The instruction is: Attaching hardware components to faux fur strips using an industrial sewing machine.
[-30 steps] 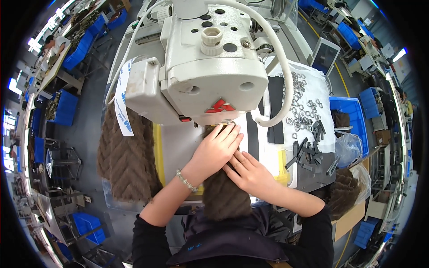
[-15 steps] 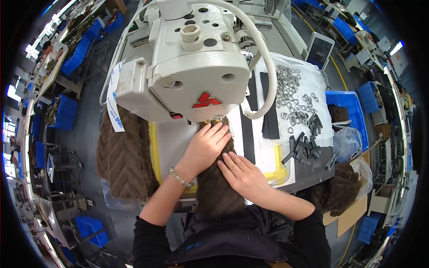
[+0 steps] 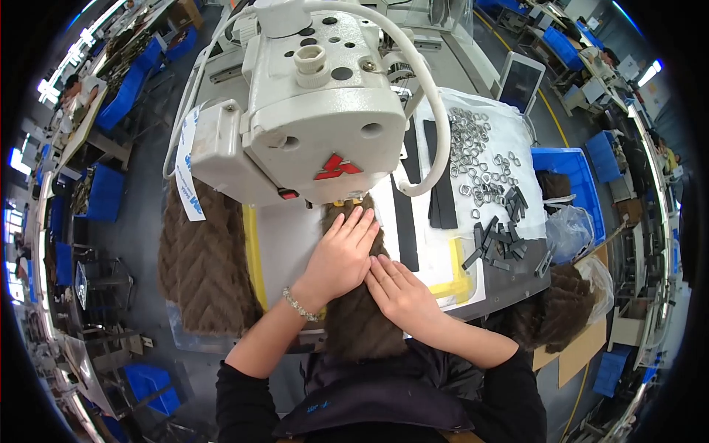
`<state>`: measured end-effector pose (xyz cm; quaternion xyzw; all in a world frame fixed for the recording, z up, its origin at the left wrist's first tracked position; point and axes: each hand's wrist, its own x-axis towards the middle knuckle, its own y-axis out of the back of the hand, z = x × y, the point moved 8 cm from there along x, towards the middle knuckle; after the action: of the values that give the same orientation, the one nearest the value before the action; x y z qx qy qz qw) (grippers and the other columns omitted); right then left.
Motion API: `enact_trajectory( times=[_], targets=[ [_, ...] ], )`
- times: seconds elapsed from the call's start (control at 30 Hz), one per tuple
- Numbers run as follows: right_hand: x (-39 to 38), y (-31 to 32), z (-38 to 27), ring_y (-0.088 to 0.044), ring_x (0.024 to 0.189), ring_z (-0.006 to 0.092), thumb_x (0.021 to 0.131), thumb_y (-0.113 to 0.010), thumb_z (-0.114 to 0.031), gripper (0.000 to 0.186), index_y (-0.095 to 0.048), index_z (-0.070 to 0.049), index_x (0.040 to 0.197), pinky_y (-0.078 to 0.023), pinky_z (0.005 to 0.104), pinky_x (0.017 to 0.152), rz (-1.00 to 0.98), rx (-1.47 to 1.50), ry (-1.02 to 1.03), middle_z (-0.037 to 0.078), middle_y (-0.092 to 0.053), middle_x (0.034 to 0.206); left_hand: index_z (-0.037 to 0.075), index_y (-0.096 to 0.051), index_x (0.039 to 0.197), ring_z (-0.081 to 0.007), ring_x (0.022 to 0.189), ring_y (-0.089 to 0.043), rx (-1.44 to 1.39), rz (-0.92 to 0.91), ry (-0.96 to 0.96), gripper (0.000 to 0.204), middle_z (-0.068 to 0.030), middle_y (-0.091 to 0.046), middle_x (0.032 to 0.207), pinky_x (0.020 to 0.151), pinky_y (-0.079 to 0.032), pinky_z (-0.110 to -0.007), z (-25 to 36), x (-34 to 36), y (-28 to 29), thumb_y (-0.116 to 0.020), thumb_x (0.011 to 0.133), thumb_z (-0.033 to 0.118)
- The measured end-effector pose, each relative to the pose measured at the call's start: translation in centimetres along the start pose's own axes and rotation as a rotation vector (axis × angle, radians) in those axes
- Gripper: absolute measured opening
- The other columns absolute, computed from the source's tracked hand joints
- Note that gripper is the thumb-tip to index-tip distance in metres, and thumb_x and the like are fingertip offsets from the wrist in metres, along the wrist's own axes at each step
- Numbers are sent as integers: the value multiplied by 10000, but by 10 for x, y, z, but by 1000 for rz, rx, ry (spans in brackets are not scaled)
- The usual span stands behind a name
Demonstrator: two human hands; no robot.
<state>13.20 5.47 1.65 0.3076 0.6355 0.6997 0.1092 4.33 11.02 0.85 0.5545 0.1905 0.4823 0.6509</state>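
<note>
A white sewing machine head point(image 3: 325, 125) stands over a brown fur strip point(image 3: 362, 340) on a pale work plate point(image 3: 284, 244). My left hand point(image 3: 340, 258), a bead bracelet on its wrist, lies on the strip with fingers stretched toward the foot below the machine, whose needle I cannot make out. Just lower and to the right, my right hand point(image 3: 399, 299) rests flat on the same fur, fingertips beside the left hand. Yellow tape point(image 3: 461, 277) edges the plate.
More fur point(image 3: 207, 273) lies left. At right are a white cloth point(image 3: 517, 118) with several metal rings and black tabs, black strips point(image 3: 439, 177), a tablet point(image 3: 521, 81), a blue bin point(image 3: 583, 173) and bagged fur point(image 3: 561, 310). Workbenches with people line both sides.
My left hand has drawn back slightly from the machine foot. My right fingertips dropped a little and remain flat on the fur. The whole view has shifted slightly.
</note>
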Motion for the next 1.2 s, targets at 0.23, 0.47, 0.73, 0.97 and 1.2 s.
enact_trajectory(
  times=[0.23,0.47,0.73,0.97,1.2],
  targets=[
    [-6,27,19,-615,1103,248,809,-568,-108,384,-615,1,1175,-472,369,942,-11,13,123,160,-634,1176,-44,-476,1353,-402,1358,-393,-41,-47,41,574,-245,-427,1447,1102,-327,-511,3,-6,-5,-600,866,235],
    [-11,45,148,-654,865,230,782,-624,-36,234,-671,-50,1011,-479,368,767,195,3,-342,97,-678,981,-28,-414,1405,-388,1388,-349,-10,-69,69,645,-231,-377,1485,1120,-304,-503,7,-9,-7,-611,857,249],
    [2,26,222,-630,824,300,809,-707,-65,159,-701,-42,966,-502,385,735,283,179,-601,98,-648,942,-15,-432,1404,-356,1394,-353,12,-63,81,651,-215,-404,1472,1136,-296,-463,6,-10,-8,-610,849,275],
    [16,9,234,-633,827,308,775,-698,-67,106,-699,-61,881,-510,394,728,188,163,-569,91,-638,923,-15,-435,1402,-348,1386,-369,8,-52,76,647,-207,-420,1464,1132,-304,-461,6,-10,-4,-612,852,277],
    [13,16,227,-645,752,317,800,-654,-17,119,-696,-12,911,-511,385,697,194,146,-642,135,-658,846,-12,-450,1392,-344,1372,-389,17,-38,64,632,-204,-435,1452,1125,-312,-462,8,-13,-4,-613,860,288]
  ],
)
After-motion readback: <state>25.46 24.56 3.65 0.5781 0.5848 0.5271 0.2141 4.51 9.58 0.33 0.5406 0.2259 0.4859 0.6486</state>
